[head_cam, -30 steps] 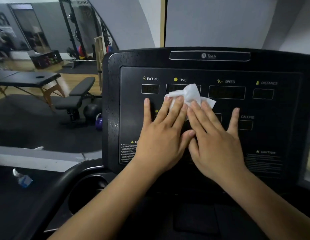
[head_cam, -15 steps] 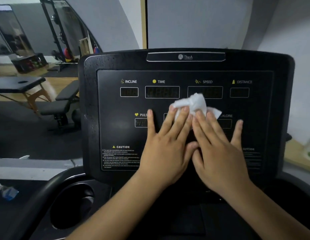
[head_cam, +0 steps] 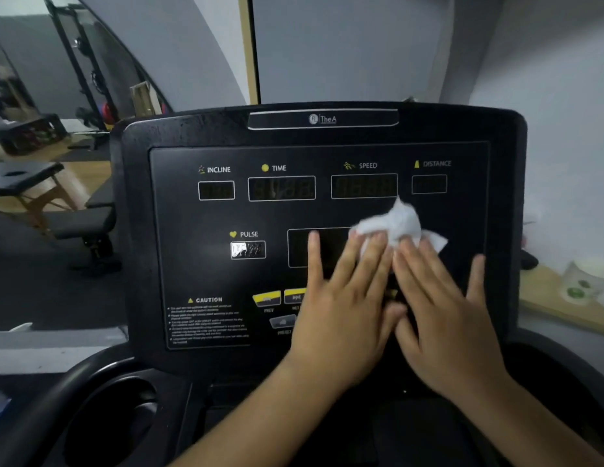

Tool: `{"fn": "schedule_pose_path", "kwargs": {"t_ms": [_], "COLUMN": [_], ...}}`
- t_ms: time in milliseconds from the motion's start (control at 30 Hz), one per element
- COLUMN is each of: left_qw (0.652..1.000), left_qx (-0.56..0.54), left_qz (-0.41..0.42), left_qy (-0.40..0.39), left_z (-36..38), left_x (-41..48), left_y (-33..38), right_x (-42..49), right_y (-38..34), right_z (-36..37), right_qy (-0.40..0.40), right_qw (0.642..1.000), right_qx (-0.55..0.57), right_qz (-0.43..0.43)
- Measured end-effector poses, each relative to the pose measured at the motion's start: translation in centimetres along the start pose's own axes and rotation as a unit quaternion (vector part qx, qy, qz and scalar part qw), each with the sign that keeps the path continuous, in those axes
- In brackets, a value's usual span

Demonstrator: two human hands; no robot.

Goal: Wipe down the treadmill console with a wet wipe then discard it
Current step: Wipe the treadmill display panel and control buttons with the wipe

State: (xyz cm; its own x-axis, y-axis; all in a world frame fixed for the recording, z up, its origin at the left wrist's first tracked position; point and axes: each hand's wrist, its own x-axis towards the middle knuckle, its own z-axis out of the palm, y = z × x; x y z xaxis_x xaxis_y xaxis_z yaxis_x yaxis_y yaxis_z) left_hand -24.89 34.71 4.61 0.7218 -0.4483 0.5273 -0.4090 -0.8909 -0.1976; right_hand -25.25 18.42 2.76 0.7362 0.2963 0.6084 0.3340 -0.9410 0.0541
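Note:
The black treadmill console (head_cam: 206,271) fills the middle of the view, with INCLINE, TIME, SPEED, DISTANCE and PULSE windows. A crumpled white wet wipe (head_cam: 396,224) lies against the panel just below the SPEED window. My left hand (head_cam: 344,298) and my right hand (head_cam: 442,305) lie side by side, flat, with straight fingers, and their fingertips press the lower edge of the wipe onto the panel. The hands hide the console's middle buttons and part of the large centre display.
A round cup holder (head_cam: 115,423) sits at the console's lower left. A wooden ledge (head_cam: 546,294) with a pale cup (head_cam: 587,281) is at the right. Massage table (head_cam: 27,176), weight bench (head_cam: 91,220) and rack stand at the left.
Both hands have slid the wipe to the right and down across the panel, from under TIME to under SPEED. The view has also shifted, so the console sits further left.

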Motion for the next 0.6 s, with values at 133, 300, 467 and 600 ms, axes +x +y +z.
{"fn": "schedule_pose_path", "kwargs": {"t_ms": [133, 300, 467, 600], "left_qw": [1.0, 0.998, 0.997, 0.997], "left_qx": [0.011, 0.053, 0.005, 0.023], "left_qz": [0.019, 0.023, 0.065, 0.069], "left_qy": [-0.007, -0.007, -0.035, -0.03], "left_z": [0.0, -1.9, 0.3, -0.4], "left_x": [0.6, 5.7, 1.7, 4.0], "left_y": [0.8, 1.0, 3.9, 5.1], "right_x": [-0.3, 3.1, -2.8, -2.1], "right_y": [1.2, 3.0, 3.3, 5.6], "right_z": [-0.3, -2.0, -0.2, -1.3], "right_qy": [-0.005, 0.012, -0.02, -0.026], "right_qw": [1.0, 0.999, 0.998, 0.997], "right_qx": [-0.01, -0.023, -0.023, -0.045], "right_qz": [0.001, 0.041, 0.047, 0.058]}}
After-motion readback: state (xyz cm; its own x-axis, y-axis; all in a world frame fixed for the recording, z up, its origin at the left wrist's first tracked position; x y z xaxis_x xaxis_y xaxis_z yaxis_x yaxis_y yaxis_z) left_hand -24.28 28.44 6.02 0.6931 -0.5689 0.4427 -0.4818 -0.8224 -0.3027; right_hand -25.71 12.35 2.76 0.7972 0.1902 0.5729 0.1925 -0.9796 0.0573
